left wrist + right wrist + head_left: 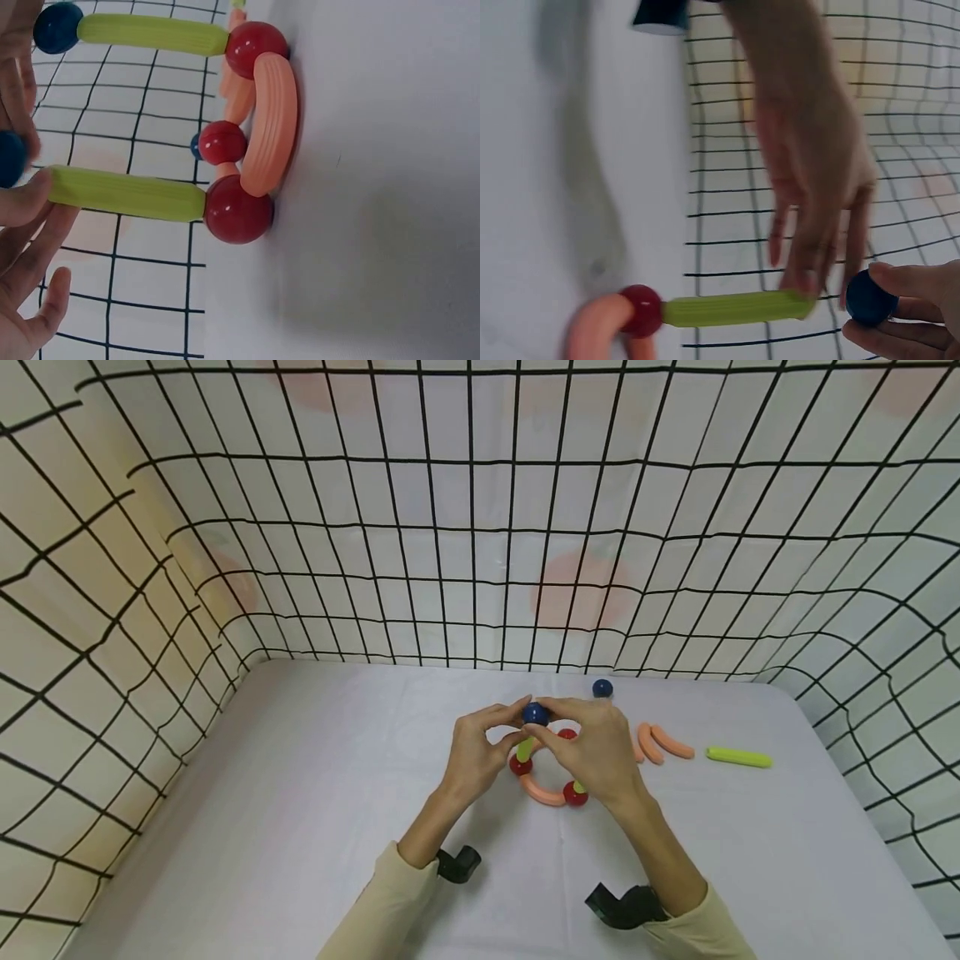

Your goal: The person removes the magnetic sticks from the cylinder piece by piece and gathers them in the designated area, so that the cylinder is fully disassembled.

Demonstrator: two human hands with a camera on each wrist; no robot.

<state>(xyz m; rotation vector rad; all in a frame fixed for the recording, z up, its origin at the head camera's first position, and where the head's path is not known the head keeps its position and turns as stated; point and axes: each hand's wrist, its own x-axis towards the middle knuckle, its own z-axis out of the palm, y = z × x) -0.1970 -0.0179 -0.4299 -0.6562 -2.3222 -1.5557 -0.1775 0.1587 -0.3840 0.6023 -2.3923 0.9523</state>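
Observation:
My right hand [606, 750] pinches a blue ball [870, 298] between thumb and fingers. Just below the ball, my left hand [477, 752] pinches the upper end of a yellow-green ridged rod [127, 193]. A small gap shows between rod and ball in the right wrist view. The rod stands upright on a red ball [238, 209]. Curved orange pieces [542, 792] join this ball to other red balls [575, 793] in a ring on the table. A second upright green rod [154, 34] carries another blue ball [58, 28]; my right hand hides that ball in the head view.
Loose curved orange pieces [672, 742] and a green rod [738, 757] lie right of the ring. Another blue ball [602, 688] rests near the table's back edge. Black wire mesh [472, 527] fences the white table [300, 793] at the back and sides.

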